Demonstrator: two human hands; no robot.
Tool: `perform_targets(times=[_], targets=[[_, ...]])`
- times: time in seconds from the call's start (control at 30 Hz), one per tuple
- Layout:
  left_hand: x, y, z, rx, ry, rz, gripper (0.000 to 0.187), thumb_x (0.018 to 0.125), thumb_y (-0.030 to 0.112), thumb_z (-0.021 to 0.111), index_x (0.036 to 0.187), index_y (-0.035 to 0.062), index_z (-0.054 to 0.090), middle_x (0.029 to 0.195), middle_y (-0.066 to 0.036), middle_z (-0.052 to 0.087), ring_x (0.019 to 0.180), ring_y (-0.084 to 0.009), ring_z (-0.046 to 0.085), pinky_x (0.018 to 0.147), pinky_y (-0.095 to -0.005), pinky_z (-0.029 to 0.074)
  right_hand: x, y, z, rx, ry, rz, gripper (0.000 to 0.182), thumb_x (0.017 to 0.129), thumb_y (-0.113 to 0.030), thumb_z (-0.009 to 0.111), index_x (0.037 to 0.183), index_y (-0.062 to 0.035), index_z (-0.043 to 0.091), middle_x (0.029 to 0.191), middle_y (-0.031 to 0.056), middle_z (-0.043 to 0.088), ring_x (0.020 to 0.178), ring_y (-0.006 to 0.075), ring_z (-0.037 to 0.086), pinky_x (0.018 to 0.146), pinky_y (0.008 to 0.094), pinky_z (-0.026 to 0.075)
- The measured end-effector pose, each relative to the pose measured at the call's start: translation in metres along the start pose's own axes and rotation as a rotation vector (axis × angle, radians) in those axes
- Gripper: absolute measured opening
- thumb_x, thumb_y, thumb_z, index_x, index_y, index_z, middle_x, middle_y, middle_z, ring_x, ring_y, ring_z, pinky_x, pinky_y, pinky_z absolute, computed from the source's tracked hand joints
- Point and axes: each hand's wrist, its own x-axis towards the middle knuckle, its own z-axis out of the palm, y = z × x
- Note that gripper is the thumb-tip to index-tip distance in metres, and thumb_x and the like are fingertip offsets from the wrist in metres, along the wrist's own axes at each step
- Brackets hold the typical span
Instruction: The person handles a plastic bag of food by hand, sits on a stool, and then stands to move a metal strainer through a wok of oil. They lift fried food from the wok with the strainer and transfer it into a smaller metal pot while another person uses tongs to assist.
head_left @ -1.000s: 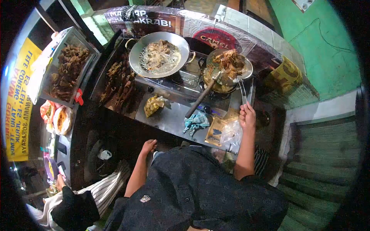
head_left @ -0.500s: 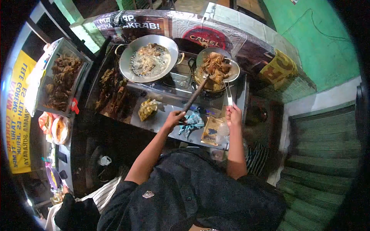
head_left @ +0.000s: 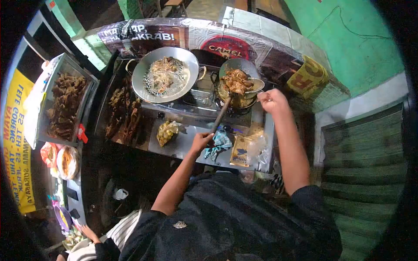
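My left hand (head_left: 201, 142) is closed round the long dark handle (head_left: 222, 115) of a cooking tool, whose head is hidden among browned fried chicken pieces (head_left: 237, 81). The chicken is held over the smaller wok (head_left: 249, 66) on the right. With its fingers wrapped round a metal handle, my right hand (head_left: 275, 102) holds a round-rimmed strainer (head_left: 257, 85) against the right side of the chicken. Oil shows in the wok below. To the left, food fries in bubbling oil in the larger wok (head_left: 141, 87), which neither hand touches.
A bag of yellowish food (head_left: 166, 132), a blue checked cloth (head_left: 220, 145) and a gold packet (head_left: 241, 150) lie on the steel counter. A glass case (head_left: 65, 106) of fried food stands left. At lower left, another person's hand (head_left: 89, 232) is near a purple basin (head_left: 63, 216).
My right hand has moved up and closer to the smaller wok, tilting the strainer's handle. The chicken has shifted slightly left and down. The other person's hand has come further into view.
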Motion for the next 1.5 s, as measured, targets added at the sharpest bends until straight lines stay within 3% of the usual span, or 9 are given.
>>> perform_targets(times=[0.1,0.13,0.2,0.33,0.4,0.9,1.03,1.23,1.5], targets=[[0.007,-0.006,-0.008,0.046,-0.032,0.013,0.035,0.084,0.029,0.063,0.089,-0.0052,0.061,0.070,-0.007,0.060,0.060,-0.0151,0.060,0.057,-0.0284,0.049,0.013,-0.023,0.012,0.136,0.041,0.096,0.014,0.070,0.010,0.029,0.072,-0.0039,0.029,0.061,0.0010,0.027,0.043,0.0096,0.025,0.039,0.0221,0.027],[0.004,-0.001,-0.007,-0.001,-0.017,0.022,0.033,0.085,0.027,0.060,0.080,-0.0056,0.062,0.065,-0.008,0.059,0.054,-0.0157,0.060,0.050,-0.0281,0.049,0.033,-0.043,0.003,-0.041,0.003,0.118,0.017,0.065,0.011,0.029,0.068,-0.0050,0.024,0.062,0.0017,0.025,0.046,0.0108,0.025,0.038,0.0222,0.024],[0.012,-0.008,-0.016,0.045,-0.066,0.053,0.034,0.084,0.028,0.060,0.077,-0.0052,0.061,0.063,-0.008,0.060,0.054,-0.0158,0.060,0.050,-0.0284,0.048,0.023,-0.053,0.027,0.252,0.092,0.368,0.025,0.057,0.012,0.032,0.066,-0.0050,0.017,0.065,0.0032,0.021,0.053,0.0131,0.024,0.039,0.0226,0.022],[0.010,-0.003,-0.023,0.117,-0.069,0.037,0.033,0.084,0.027,0.061,0.073,-0.0045,0.060,0.061,-0.007,0.058,0.053,-0.0147,0.059,0.051,-0.0283,0.048,-0.008,-0.029,0.080,0.329,0.210,0.254,0.011,0.072,0.006,0.033,0.078,-0.0020,0.027,0.067,0.0034,0.029,0.048,0.0121,0.034,0.037,0.0226,0.031],[0.009,0.007,-0.028,0.153,-0.094,0.033,0.033,0.085,0.026,0.062,0.072,-0.0044,0.059,0.060,-0.006,0.058,0.051,-0.0135,0.056,0.050,-0.0279,0.048,-0.022,-0.021,0.099,0.351,0.282,0.354,0.014,0.071,0.006,0.032,0.081,-0.0020,0.026,0.070,0.0048,0.030,0.049,0.0115,0.034,0.038,0.0215,0.031],[0.015,0.015,-0.046,0.210,-0.127,0.016,0.035,0.083,0.030,0.063,0.079,-0.0048,0.063,0.059,-0.007,0.061,0.054,-0.0166,0.064,0.049,-0.0283,0.049,-0.030,-0.016,0.052,0.007,0.153,0.094,0.023,0.069,0.012,0.027,0.090,0.0211,0.026,0.082,0.0160,0.029,0.050,0.0123,0.032,0.037,0.0192,0.028],[0.013,0.016,-0.044,0.225,-0.127,0.012,0.034,0.083,0.029,0.062,0.080,-0.0046,0.063,0.060,-0.008,0.062,0.053,-0.0163,0.064,0.050,-0.0288,0.049,-0.052,-0.021,0.056,0.331,0.229,0.122,0.023,0.073,0.011,0.027,0.094,0.0181,0.024,0.091,0.0185,0.029,0.052,0.0109,0.032,0.037,0.0199,0.029],[0.013,0.011,-0.043,0.105,-0.142,0.020,0.033,0.084,0.028,0.061,0.080,-0.0049,0.063,0.063,-0.010,0.063,0.054,-0.0169,0.063,0.050,-0.0285,0.049,-0.068,-0.025,0.049,0.424,0.123,0.097,0.036,0.075,0.010,0.029,0.106,0.0128,0.012,0.097,0.0216,0.026,0.050,0.0098,0.031,0.037,0.0200,0.030],[0.015,0.007,-0.042,0.095,-0.086,0.022,0.032,0.084,0.026,0.062,0.080,-0.0057,0.063,0.063,-0.009,0.062,0.055,-0.0161,0.063,0.050,-0.0282,0.048,-0.085,-0.011,0.033,0.512,0.086,0.085,0.037,0.071,0.012,0.029,0.105,0.0135,0.014,0.097,0.0218,0.028,0.051,0.0099,0.032,0.037,0.0190,0.032]])
